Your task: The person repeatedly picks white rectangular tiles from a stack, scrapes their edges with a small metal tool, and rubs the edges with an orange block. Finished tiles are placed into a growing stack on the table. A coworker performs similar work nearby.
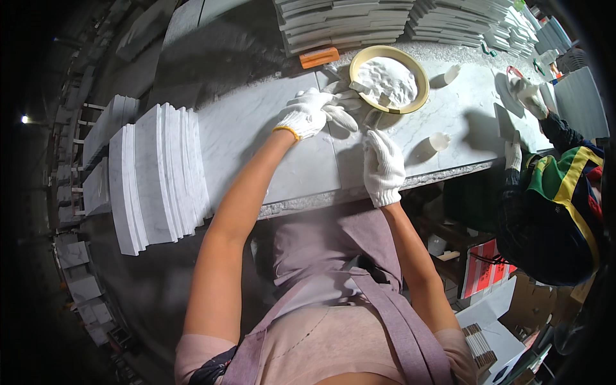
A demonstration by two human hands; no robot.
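Note:
My left hand (307,114), in a white knitted glove with a yellow-orange cuff, reaches over the marble tabletop (244,128), fingers apart beside the bowl's left rim. Below that rim is my right hand (384,168), gloved in white too, its fingers drawn together. A small greyish shape lies at its fingertips; whether it is a tool or a shadow is hard to tell. The yellowish bowl (423,90) holds a heap of white powder or paste (388,74). An orange block (319,58) lies left of the bowl.
Stacks of white slabs stand at the back (346,22) and left (157,173). Two small translucent cups (439,142) (452,74) are right of the bowl. At the far right, a co-worker (558,212) with gloved hands handles a tile. The table's rough front edge (301,202) runs before me.

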